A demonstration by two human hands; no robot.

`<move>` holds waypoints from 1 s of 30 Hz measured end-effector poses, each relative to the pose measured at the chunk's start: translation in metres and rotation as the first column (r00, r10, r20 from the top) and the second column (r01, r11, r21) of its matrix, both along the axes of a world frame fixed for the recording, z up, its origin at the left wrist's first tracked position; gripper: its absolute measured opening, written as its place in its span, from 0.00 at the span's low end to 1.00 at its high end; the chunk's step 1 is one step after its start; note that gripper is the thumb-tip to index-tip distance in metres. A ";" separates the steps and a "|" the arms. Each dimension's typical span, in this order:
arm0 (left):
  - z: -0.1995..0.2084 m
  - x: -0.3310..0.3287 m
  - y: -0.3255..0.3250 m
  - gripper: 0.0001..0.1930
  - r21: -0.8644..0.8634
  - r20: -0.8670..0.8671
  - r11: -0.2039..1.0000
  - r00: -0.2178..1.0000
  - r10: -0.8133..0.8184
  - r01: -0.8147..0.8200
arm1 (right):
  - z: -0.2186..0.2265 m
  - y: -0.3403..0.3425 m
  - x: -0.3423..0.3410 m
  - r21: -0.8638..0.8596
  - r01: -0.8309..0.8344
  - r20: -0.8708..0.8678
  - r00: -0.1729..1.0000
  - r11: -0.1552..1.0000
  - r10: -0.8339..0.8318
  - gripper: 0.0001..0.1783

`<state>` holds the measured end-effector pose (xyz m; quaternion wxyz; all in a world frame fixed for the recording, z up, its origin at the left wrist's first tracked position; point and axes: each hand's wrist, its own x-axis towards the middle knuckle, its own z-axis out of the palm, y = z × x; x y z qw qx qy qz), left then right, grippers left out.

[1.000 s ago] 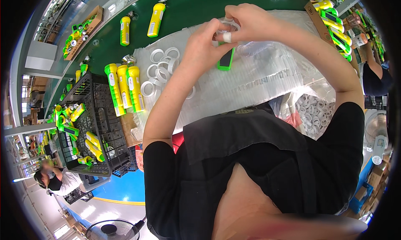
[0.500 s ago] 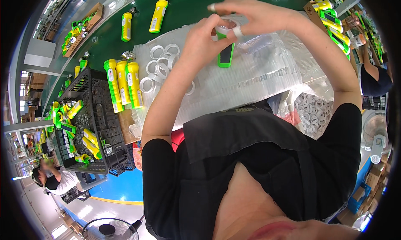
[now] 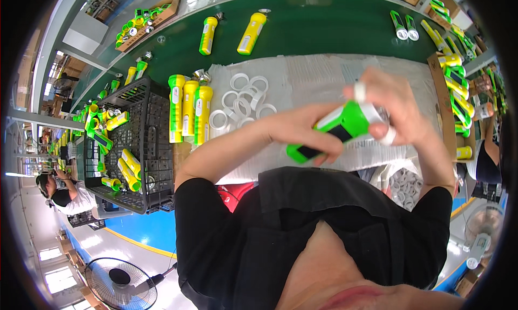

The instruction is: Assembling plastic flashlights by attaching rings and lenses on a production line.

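A green flashlight (image 3: 349,120) with a dark panel on its body and a white ring on its head lies tilted across my chest, over the pale covered work surface (image 3: 302,78). My left hand (image 3: 302,128) is wrapped round its body. My right hand (image 3: 400,102), slightly blurred, grips the head at the white ring, partly hiding it. White bands sit on fingers of my right hand. Left of my hands lie several loose white rings (image 3: 218,111). Beside them are three yellow-green flashlights (image 3: 188,109) with shiny reflectors at their far ends.
A black crate (image 3: 154,148) with flashlights stands at left. Two yellow flashlights (image 3: 251,34) lie on the green bench (image 3: 313,29); two green ones (image 3: 398,24) lie far right. A cardboard box (image 3: 441,94) of flashlights stands right, a bag of rings (image 3: 403,187) below. A co-worker (image 3: 78,197) sits far left.
The flashlight has come nearer my body and tipped from upright to slanting, its head to the right. My right hand has moved down onto the head. The view has shifted.
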<state>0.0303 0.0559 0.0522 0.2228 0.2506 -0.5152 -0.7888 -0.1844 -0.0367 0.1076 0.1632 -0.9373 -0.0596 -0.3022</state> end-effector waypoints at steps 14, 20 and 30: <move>-0.099 0.149 -0.290 0.44 -0.869 0.291 0.364 -0.250 0.924 0.334 | -0.171 -0.309 0.040 0.425 0.898 0.026 0.114 0.115 -0.993 0.26; -0.127 0.174 -0.315 0.20 -0.793 0.545 0.546 -0.088 0.834 0.271 | -0.156 -0.296 0.074 -0.177 0.963 -0.010 0.203 0.201 -0.979 0.23; -0.056 0.107 -0.237 0.15 -0.943 -0.124 -0.039 0.240 0.963 -0.332 | -0.132 -0.159 0.192 0.984 0.126 -0.114 0.989 0.130 -0.095 0.25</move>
